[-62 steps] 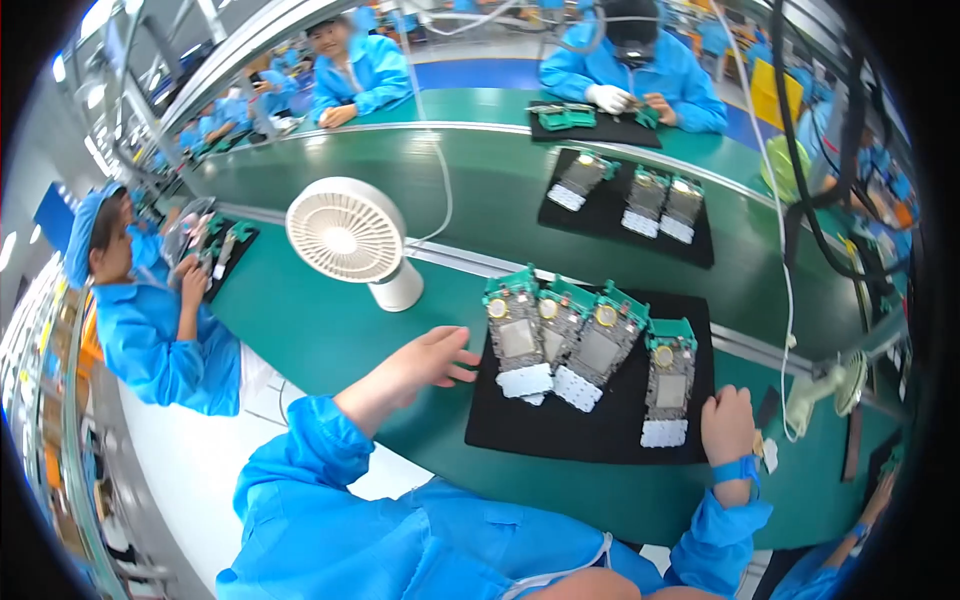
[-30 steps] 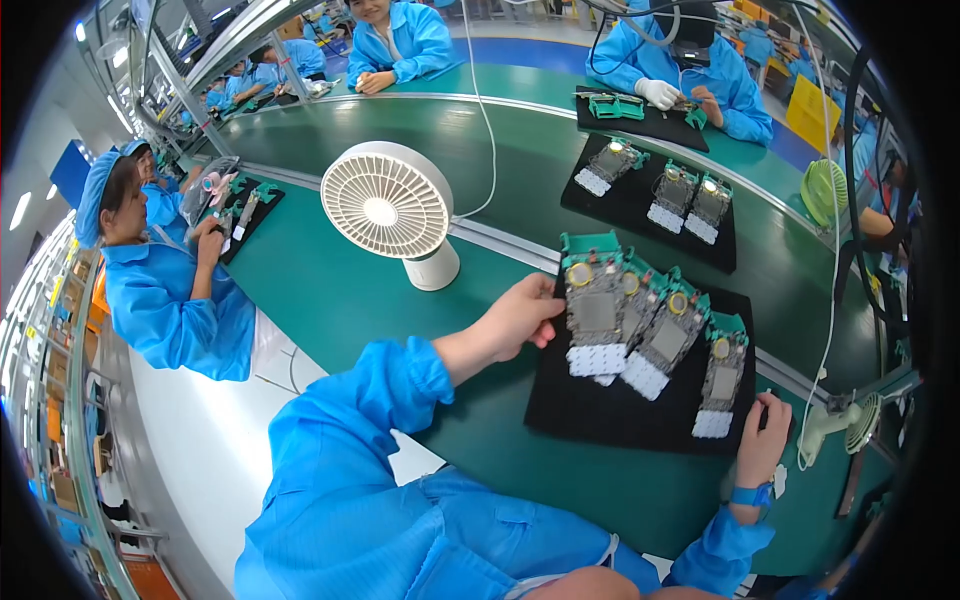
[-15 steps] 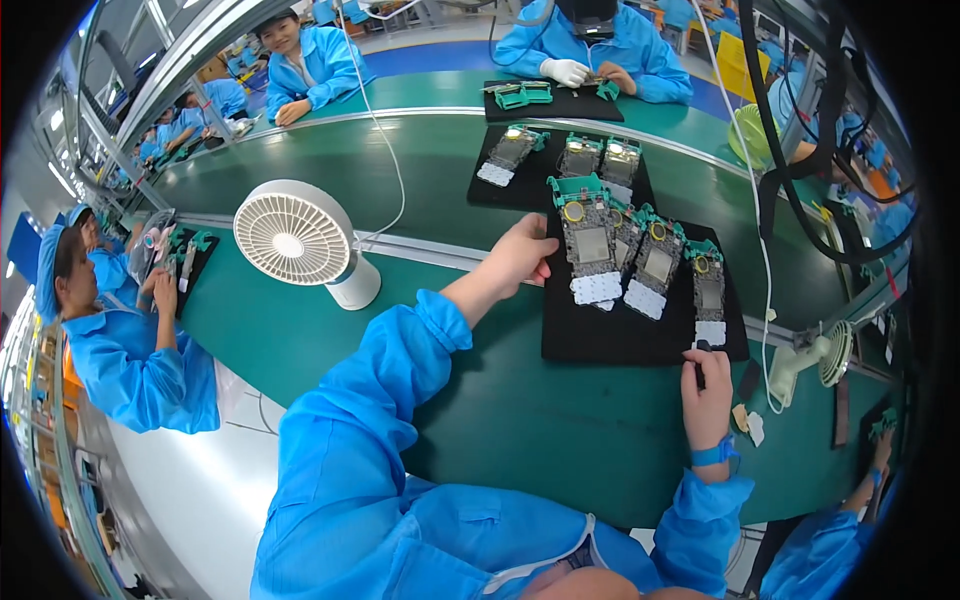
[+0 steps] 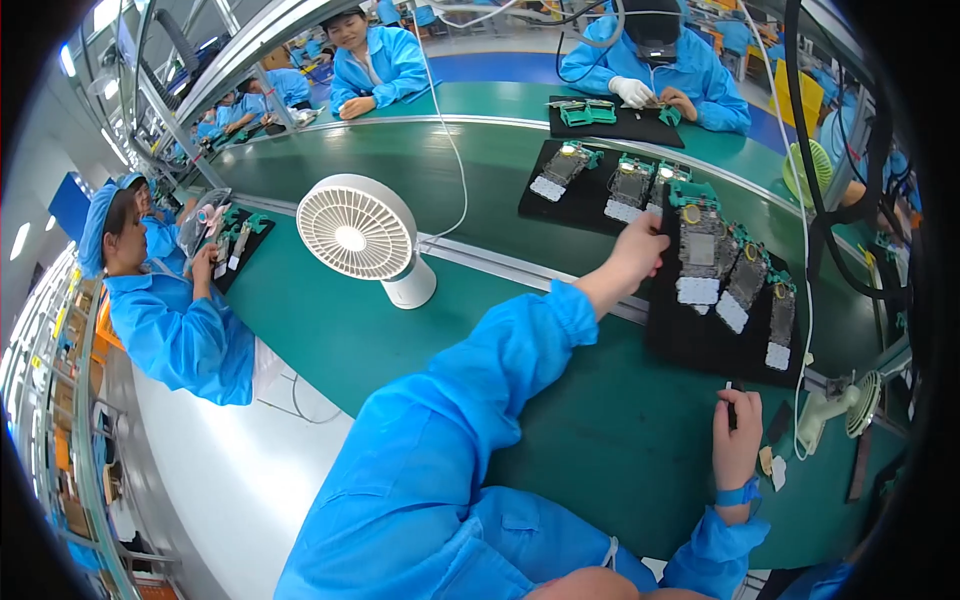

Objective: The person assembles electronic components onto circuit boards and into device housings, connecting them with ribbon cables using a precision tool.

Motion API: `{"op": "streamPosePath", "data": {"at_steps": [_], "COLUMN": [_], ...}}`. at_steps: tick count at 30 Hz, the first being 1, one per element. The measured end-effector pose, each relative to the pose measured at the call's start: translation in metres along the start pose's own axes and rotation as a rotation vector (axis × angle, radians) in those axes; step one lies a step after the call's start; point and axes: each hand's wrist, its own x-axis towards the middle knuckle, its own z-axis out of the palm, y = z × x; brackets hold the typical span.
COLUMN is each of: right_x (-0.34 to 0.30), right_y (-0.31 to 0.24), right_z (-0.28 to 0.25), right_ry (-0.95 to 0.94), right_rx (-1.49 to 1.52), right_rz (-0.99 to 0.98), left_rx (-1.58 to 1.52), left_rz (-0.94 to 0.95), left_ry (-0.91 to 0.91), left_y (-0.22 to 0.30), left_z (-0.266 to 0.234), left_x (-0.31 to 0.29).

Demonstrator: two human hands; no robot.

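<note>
Four circuit boards [image 4: 743,283]: on the black mat [image 4: 672,345]; three are fanned and overlapping toward its left, one lies by itself near its right edge.
Mat edges: it lies across the metal rail [image 4: 500,272]; its near edge falls just on the person's side, its far part above the dark green belt [image 4: 350,155].
Left hand [image 4: 637,250]: arm stretched far forward, fingers curled at the mat's left edge; whether they pinch it cannot be told.
Right hand [image 4: 735,440]: closed around a small black tool [image 4: 735,395], just short of the mat's near edge.
Room in front: a broad stretch of green table [image 4: 590,410] runs between the left sleeve and the right hand.
Room on the right: tighter, with a hanging white cord [image 4: 803,300] passing the mat's right edge, a pale green fan [image 4: 830,408] and paper scraps [image 4: 778,470].
Room on the left: a white fan [image 4: 350,225] stands well apart from the mat.
Beyond: a second black mat [image 4: 588,203] carries more boards, close to the first mat's far left corner.
</note>
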Motion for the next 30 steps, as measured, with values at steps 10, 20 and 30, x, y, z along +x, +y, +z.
{"op": "streamPosePath", "data": {"at_steps": [10, 20, 30], "right_x": [-0.013, -0.021, -0.051], "right_y": [-0.021, -0.055, -0.03], "right_z": [0.044, 0.063, 0.041], "right_ry": [-0.033, -0.049, -0.015], "right_rx": [-0.012, 0.04, -0.013], "right_rz": [-0.025, -0.089, 0.03], "left_rx": [0.099, 1.379, 0.232], "left_rz": [-0.045, 0.349, 0.109], "left_ry": [-0.089, 0.199, 0.156], "left_y": [-0.039, -0.098, -0.074], "left_z": [0.032, 0.01, 0.068], "left_x": [0.087, 0.205, 0.125]}}
